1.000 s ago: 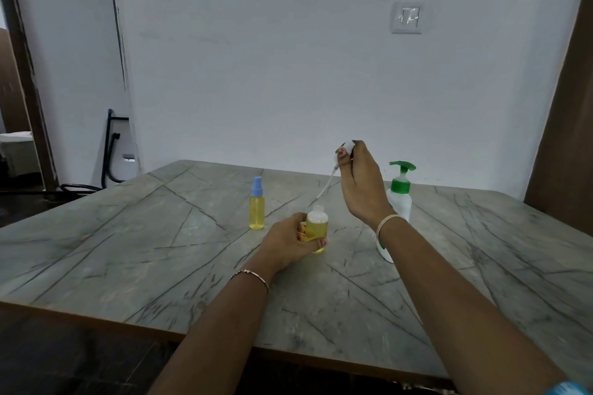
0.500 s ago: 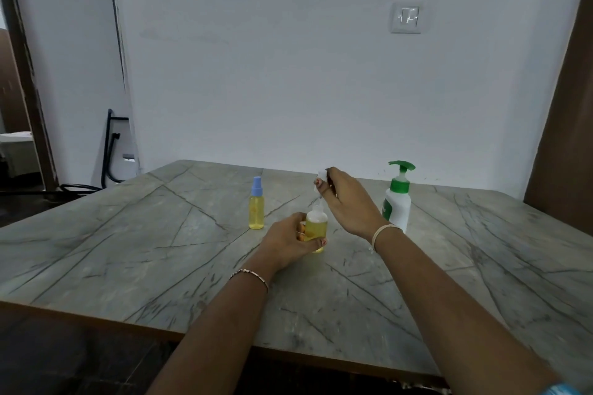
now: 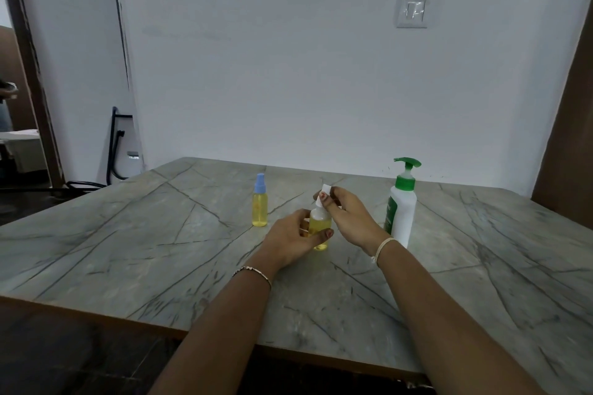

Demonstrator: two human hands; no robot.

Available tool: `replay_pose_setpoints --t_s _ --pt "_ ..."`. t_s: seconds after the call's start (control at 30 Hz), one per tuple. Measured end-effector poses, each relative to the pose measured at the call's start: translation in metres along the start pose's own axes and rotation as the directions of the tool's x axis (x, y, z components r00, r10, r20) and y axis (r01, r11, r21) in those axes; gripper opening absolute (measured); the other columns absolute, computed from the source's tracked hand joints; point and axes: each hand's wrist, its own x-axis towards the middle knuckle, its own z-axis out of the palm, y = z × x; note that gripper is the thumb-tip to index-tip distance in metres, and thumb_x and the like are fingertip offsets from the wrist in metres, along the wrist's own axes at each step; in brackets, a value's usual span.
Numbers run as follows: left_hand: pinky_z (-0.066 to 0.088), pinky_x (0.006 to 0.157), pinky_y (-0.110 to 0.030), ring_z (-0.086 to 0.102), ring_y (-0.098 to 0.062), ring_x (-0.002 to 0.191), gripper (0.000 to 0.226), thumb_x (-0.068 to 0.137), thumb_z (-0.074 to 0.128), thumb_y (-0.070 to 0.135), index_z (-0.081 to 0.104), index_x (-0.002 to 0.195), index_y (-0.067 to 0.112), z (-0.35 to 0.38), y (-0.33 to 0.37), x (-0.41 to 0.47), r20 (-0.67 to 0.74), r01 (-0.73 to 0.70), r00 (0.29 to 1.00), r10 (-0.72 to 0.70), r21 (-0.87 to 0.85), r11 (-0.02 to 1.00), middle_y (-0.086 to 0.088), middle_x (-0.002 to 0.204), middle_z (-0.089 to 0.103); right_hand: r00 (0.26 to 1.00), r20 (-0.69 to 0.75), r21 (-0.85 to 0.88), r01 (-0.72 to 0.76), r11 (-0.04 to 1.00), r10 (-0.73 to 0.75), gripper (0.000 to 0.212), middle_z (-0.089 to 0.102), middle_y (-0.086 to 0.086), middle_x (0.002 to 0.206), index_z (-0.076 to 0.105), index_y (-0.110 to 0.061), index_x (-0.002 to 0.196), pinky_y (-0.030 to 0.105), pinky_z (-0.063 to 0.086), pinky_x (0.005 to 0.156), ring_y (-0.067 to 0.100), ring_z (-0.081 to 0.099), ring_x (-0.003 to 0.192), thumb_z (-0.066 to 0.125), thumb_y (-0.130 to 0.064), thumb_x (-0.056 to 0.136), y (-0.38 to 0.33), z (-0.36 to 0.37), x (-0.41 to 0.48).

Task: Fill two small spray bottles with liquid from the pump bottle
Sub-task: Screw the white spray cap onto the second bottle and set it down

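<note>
Your right fingers (image 3: pixel 335 194) pinch the white cap (image 3: pixel 325 188) atop the bottle (image 3: pixel 318 223). Your left hand (image 3: pixel 293 234) curls round its body, upright on the table (image 3: pixel 160 250) between the blue-capped bottle (image 3: pixel 260 207) and the pump (image 3: pixel 401 212). It is small, clear and nearly full of yellow liquid, so probably light, slick and tippy. Grip the body low and turn the cap gently.

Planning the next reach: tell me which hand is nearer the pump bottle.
Right. The right hand, pinching the white spray top, is left of the pump bottle; the left hand sits farther left, gripping the small bottle.

Wall switch (image 3: pixel 412 12) above grey marble table (image 3: pixel 128 244)
</note>
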Motion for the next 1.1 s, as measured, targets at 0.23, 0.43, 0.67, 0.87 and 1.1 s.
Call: replay_pose_setpoints --t_s 0.23,0.43,0.67,0.87,1.1 --pt "0.052 0.088 -0.030 0.060 -0.010 0.095 0.056 0.080 0.071 0.046 0.051 0.128 0.025 0.000 0.000 0.002 -0.011 -0.015 1.000 0.015 -0.050 0.999 0.007 0.112 0.062 0.996 -0.092 -0.014 -0.013 1.000 0.012 0.033 0.065 0.004 0.108 0.063 -0.010 0.117 0.017 0.044 0.076 0.018 0.060 0.100 0.056 -0.035 0.097 0.001 0.006 0.000" --pt "0.054 0.090 -0.034 0.062 -0.012 0.098 0.066 0.074 0.075 0.051 0.053 0.130 0.024 0.001 -0.004 0.007 -0.020 -0.030 0.999 0.029 -0.051 0.998 0.005 0.115 0.064 0.967 -0.255 -0.075 -0.022 0.997 0.002 0.033 0.060 0.000 0.088 0.055 -0.023 0.085 0.027 0.046 0.065 0.015 0.055 0.079 0.077 -0.047 0.078 -0.001 0.010 -0.001" --pt "0.053 0.089 -0.032 0.062 -0.012 0.098 0.062 0.072 0.077 0.050 0.055 0.124 0.026 -0.001 -0.004 0.007 -0.016 -0.002 1.000 0.001 -0.055 0.998 0.006 0.112 0.064 0.967 -0.239 0.243 -0.032 0.969 0.092 0.039 0.061 -0.010 0.103 0.050 -0.017 0.111 0.032 0.045 0.091 0.016 0.057 0.107 0.044 -0.053 0.096 -0.004 0.002 -0.009" --pt "0.052 0.092 -0.034 0.060 -0.015 0.103 0.065 0.074 0.076 0.049 0.052 0.129 0.024 -0.001 -0.003 0.007 0.000 0.005 1.000 -0.005 -0.051 0.999 0.004 0.115 0.061 0.976 -0.185 0.363 -0.038 0.931 0.112 0.039 0.073 0.000 0.100 0.055 -0.019 0.125 0.036 0.033 0.106 0.017 0.056 0.116 0.026 -0.038 0.106 -0.001 -0.002 -0.012" --pt "0.052 0.089 -0.029 0.061 -0.013 0.100 0.064 0.073 0.078 0.047 0.054 0.127 0.024 -0.001 -0.003 0.007 -0.010 0.006 1.000 -0.006 -0.063 0.998 0.004 0.113 0.063 0.962 -0.261 0.347 0.020 0.938 0.076 0.020 0.067 -0.003 0.097 0.055 -0.013 0.119 0.016 0.043 0.077 0.000 0.060 0.087 0.046 -0.014 0.101 -0.005 -0.004 -0.012"
